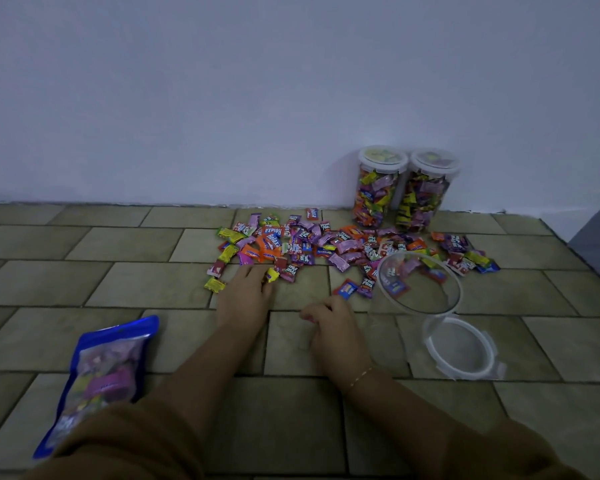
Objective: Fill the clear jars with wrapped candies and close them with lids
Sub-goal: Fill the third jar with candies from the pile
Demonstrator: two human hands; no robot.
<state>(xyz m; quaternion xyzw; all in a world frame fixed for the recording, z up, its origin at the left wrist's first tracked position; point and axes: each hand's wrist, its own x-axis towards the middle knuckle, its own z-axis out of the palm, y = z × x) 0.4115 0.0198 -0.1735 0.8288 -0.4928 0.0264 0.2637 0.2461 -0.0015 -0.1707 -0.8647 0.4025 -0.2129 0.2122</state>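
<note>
Wrapped candies [326,242] lie scattered in a loose heap on the tiled floor [84,282], beyond both hands and short of the wall. Nearest the camera, a blue-edged candy bag [103,379] lies flat at the left, partly under a brown sleeve. To the right, a clear lid [461,348] with clip tabs rests on the tiles. The right hand [333,323] sits on the floor with fingers curled inward; whether they hold a candy cannot be told. The left hand [246,292] reaches further, fingers extended and flat at the near edge of the heap, touching a yellow candy [272,274]. Just right of the hands, an open clear jar [418,285] stands empty, candies visible through it. Farthest back, two filled jars [404,190] with lids on stand side by side against the wall [222,98].
</note>
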